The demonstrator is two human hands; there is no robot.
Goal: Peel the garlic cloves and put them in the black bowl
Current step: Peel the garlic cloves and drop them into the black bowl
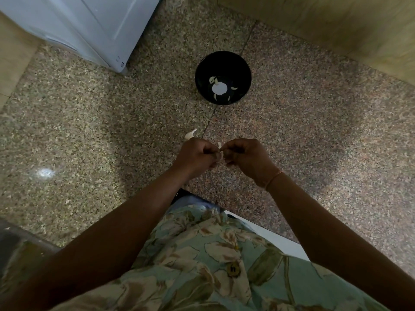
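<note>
A black bowl (203, 70) stands on the speckled floor ahead of me, with several pale peeled garlic cloves (212, 80) on its bottom. Nearer to me, my left hand (197, 154) and my right hand (246, 154) meet over the floor, and both pinch one small garlic clove (221, 155) between their fingertips. Most of that clove is hidden by my fingers. Another white garlic piece (190, 135) lies on the floor just beyond my left hand.
A white appliance (89, 25) stands at the back left. A pale wall base (336, 25) runs along the back right. A white board edge (269, 236) lies by my right side. Speckled stone floor (314, 131) lies all around the bowl.
</note>
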